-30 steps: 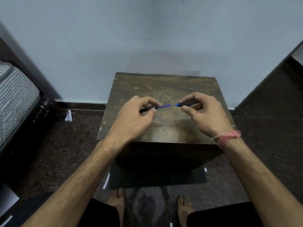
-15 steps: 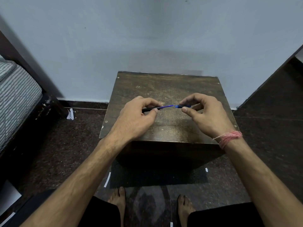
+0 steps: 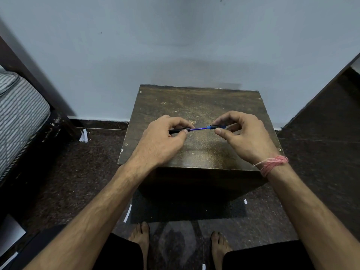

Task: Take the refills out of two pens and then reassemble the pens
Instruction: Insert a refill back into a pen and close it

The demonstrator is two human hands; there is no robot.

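Observation:
Both hands hold one pen above a small dark wooden table (image 3: 196, 106). My left hand (image 3: 161, 141) pinches the black pen barrel (image 3: 178, 130) between thumb and fingers. A thin blue refill (image 3: 197, 129) runs from the barrel's right end to the blue tip piece (image 3: 212, 127), which my right hand (image 3: 243, 137) grips between thumb and forefinger. Only a short stretch of refill shows between the two parts. No second pen is in view.
The table stands against a pale wall. A striped mattress (image 3: 17, 117) on a dark bed frame is at the left. Dark speckled floor surrounds the table, with paper scraps (image 3: 84, 135) on it. My bare feet (image 3: 140, 238) rest near the table's front.
The two hands have come closer together. The exposed length of blue refill between barrel and tip piece is shorter than a second ago.

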